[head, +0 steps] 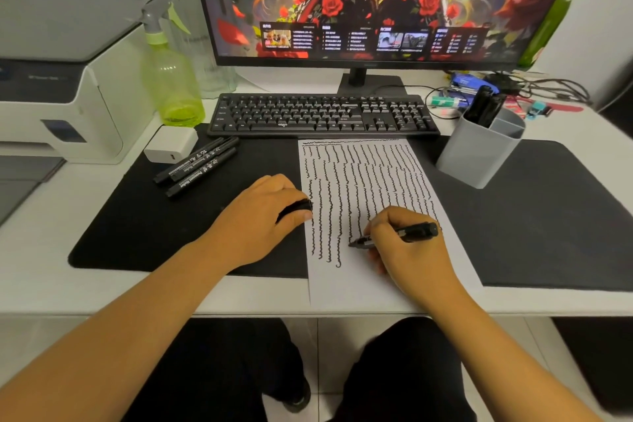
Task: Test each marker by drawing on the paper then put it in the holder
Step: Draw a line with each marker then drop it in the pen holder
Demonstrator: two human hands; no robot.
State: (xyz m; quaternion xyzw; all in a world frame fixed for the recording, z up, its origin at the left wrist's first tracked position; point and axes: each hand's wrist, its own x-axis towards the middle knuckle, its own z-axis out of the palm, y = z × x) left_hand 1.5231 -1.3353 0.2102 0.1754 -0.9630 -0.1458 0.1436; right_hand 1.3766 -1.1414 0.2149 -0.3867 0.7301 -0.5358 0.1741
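Note:
A white paper (383,181) covered with wavy black lines lies on the black desk mat (171,223). My right hand (407,250) grips an uncapped black marker (400,234), its tip touching the paper at the lower end of a line. My left hand (263,216) rests at the paper's left edge, fingers curled round a black cap (296,207). Three capped black markers (198,164) lie on the mat at the left. A grey holder (479,154) at the right holds several black markers (484,108).
A black keyboard (322,115) and a monitor (376,0) stand behind the paper. A green spray bottle (171,79), a white charger (171,144) and a printer (58,79) sit at the left. Cables and small items (479,92) lie at the back right.

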